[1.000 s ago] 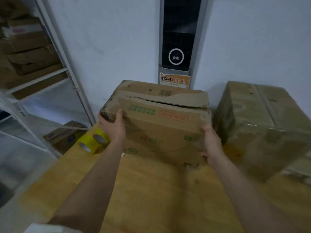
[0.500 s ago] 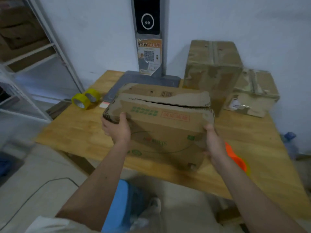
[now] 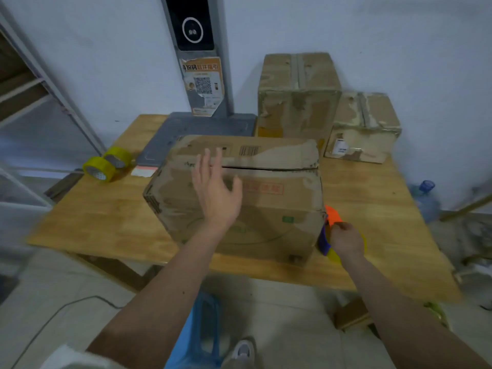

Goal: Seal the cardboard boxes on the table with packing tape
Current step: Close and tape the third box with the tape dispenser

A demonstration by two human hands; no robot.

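Three cardboard boxes on the wooden worktop (image 3: 101, 225): one big box (image 3: 239, 198) front and centre, a tall box (image 3: 298, 94) behind it at the wall, a small box (image 3: 364, 126) just right of the tall one. Both back boxes have tape strips along their top seams. Big box: top flaps down, dark gap along the seam, no tape seen on it; contents not visible.

Two yellow tape rolls (image 3: 107, 166) lie side by side at the worktop's left back edge, well apart from the big box. One tape dispenser (image 3: 331, 222), orange, purple and yellow, sits just right of the big box's front corner, mostly hidden by the hand.

Left hand (image 3: 215, 190): fingers straight and spread, over the big box's top front edge; contact unclear, motion blur. Right hand (image 3: 346, 238): fingers curled round the tape dispenser, gripping it.

One grey scale (image 3: 199, 126) with an upright screen post sits behind the big box, its platform partly covered by it. A QR sticker (image 3: 203, 85) on the post is torn, text unreadable. Blue water bottle (image 3: 426, 193) on the floor right, blurred. Shelf rack (image 3: 32, 83) at left, cut off by the frame.
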